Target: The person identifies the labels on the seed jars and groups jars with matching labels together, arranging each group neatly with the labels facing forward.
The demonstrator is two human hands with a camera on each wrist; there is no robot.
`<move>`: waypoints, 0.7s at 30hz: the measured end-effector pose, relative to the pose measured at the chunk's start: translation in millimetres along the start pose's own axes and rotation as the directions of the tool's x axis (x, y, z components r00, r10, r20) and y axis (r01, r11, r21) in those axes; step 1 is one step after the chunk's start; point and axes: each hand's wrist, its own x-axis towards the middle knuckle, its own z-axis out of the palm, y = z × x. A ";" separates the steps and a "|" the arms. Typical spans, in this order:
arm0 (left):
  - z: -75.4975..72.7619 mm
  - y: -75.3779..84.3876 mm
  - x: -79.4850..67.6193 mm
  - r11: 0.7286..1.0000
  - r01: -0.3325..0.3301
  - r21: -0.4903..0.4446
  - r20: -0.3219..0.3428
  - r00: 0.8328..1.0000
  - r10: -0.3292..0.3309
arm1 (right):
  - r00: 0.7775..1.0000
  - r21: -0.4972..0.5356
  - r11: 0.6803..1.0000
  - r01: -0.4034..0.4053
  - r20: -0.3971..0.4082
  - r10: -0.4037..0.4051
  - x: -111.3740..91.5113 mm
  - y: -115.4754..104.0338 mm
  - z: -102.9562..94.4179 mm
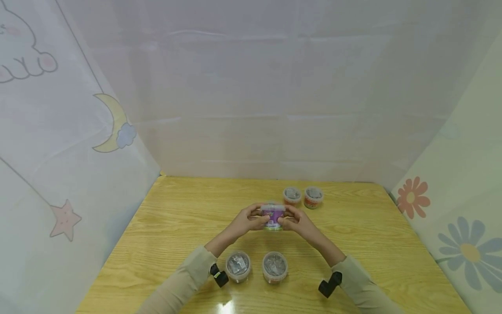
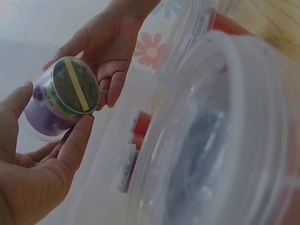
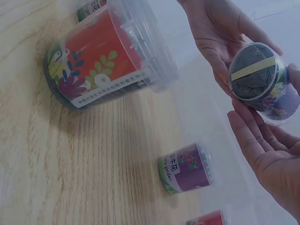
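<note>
Gripping a purple tub [image 1: 273, 217] between them, the left hand [image 1: 249, 219] and right hand [image 1: 301, 222] hold it above the wooden table [image 1: 188, 196] — not yet set down. Two front tubs [image 1: 275, 267] and two back tubs [image 1: 313, 197] stand upright, apparently unopened.

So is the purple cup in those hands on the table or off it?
Off the table: the left hand and right hand hold the purple cup up; both wrist views show its underside with a pale strip.
</note>
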 end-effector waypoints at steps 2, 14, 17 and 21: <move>-0.7 -1.8 1.2 1.000 0.008 -0.027 0.011 1.000 -0.008 | 1.000 0.014 1.000 0.002 0.000 -0.002 -0.5 1.0 -1.1; -4.6 -4.5 0.5 0.997 0.037 -0.071 0.063 0.997 -0.032 | 0.998 0.078 0.997 0.025 0.051 -0.029 0.2 5.2 -5.2; -4.0 -3.3 -0.4 0.995 0.031 -0.094 0.081 0.996 -0.023 | 0.996 0.091 0.995 0.033 0.074 -0.040 0.4 5.8 -6.1; -3.4 -3.1 -0.3 0.990 0.031 -0.135 0.095 0.995 -0.018 | 0.995 0.109 0.993 0.041 0.088 -0.050 0.9 6.1 -6.3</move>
